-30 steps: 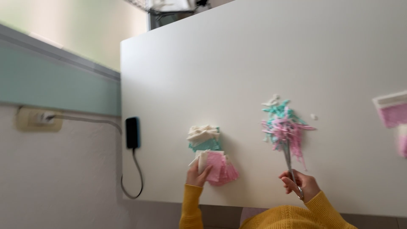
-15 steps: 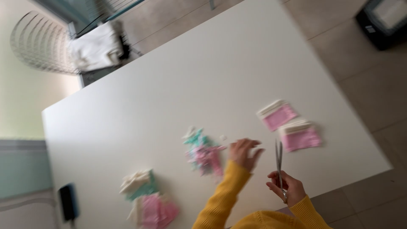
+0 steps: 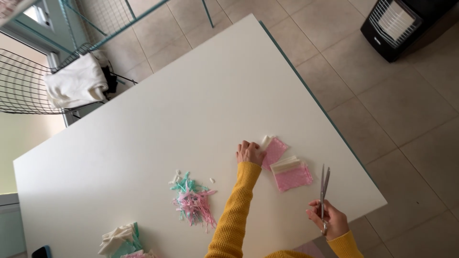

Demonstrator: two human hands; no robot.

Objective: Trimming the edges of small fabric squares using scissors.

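Note:
My left hand [image 3: 249, 153], in a mustard-yellow sleeve, rests its fingers on the edge of a small stack of pink dotted and cream fabric squares [image 3: 274, 150] on the white table [image 3: 191, 110]. A second pink and cream stack [image 3: 291, 174] lies just to its right. My right hand [image 3: 330, 220] holds silver scissors [image 3: 324, 188] near the table's front edge, blades closed and pointing away from me. A heap of pink, mint and white fabric trimmings [image 3: 192, 200] lies left of my left forearm.
Another stack of cream, mint and pink fabric [image 3: 122, 240] sits at the lower left edge, next to a dark phone [image 3: 42, 252]. A wire chair with white cloth [image 3: 71, 86] stands beyond the table. A black heater [image 3: 399, 24] stands on the tiled floor.
My left hand has moved right from beside the trimmings heap onto the pink fabric stack. The view has shifted, and my right hand still holds the scissors.

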